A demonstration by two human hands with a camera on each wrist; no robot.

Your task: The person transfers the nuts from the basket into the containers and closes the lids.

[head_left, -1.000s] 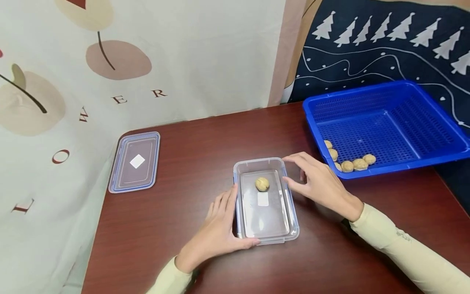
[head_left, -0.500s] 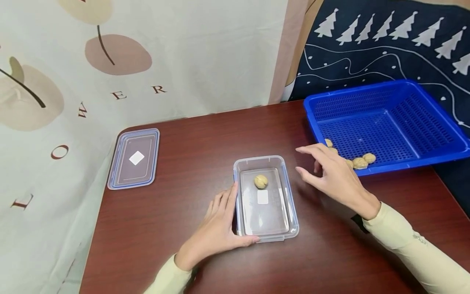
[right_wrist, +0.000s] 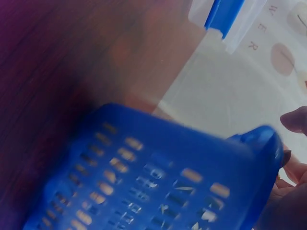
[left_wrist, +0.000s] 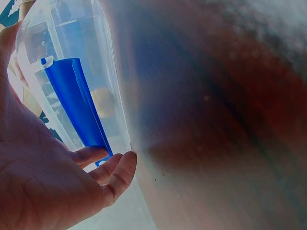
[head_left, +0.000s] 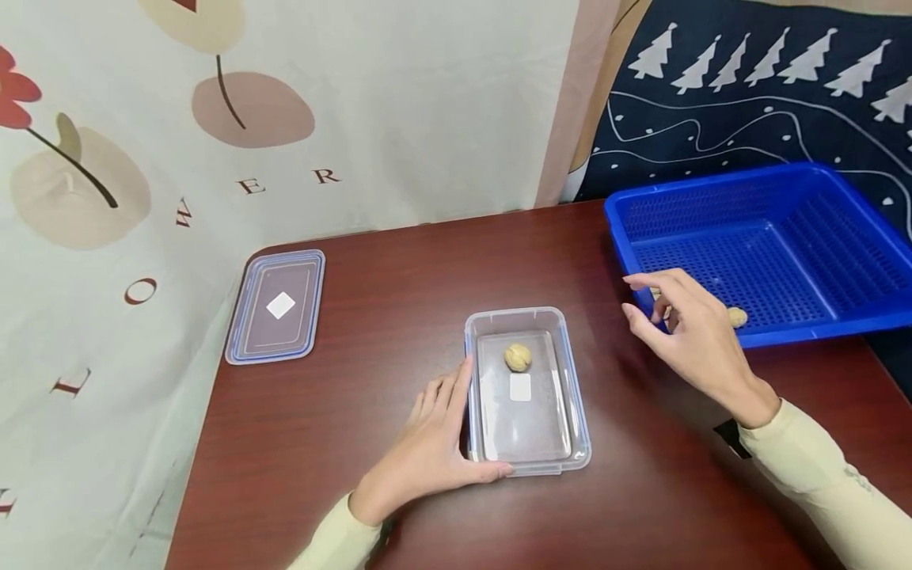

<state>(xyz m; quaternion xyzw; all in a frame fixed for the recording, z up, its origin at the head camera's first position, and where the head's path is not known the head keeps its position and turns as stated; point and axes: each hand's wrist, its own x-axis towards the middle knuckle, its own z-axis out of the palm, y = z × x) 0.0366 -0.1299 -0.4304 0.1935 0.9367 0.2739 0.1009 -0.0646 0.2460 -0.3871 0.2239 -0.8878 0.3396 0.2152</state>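
A clear plastic food container (head_left: 530, 467) with a blue seal stands on the table, one walnut (head_left: 517, 358) lying inside near its far end. My left hand (head_left: 431, 439) rests against its near left corner, fingers along the left wall and thumb on the front rim. In the left wrist view those fingertips (left_wrist: 125, 165) touch the container wall (left_wrist: 36, 72). My right hand (head_left: 691, 336) is over the near left corner of the blue basket (head_left: 620, 237), thumb and index finger apart with a gap between them. Walnuts (head_left: 737, 317) lie in the basket, mostly hidden behind this hand.
A clear lid (head_left: 274, 309) with a blue seal and a white label lies at the table's far left. Behind the brown table (head_left: 399, 277) hang a pale printed curtain (head_left: 427, 119) and a dark cloth with white trees (head_left: 712, 127).
My right hand has moved from the container's right rim to the basket's near left corner. The left hand stays at the container. The head view has shifted slightly.
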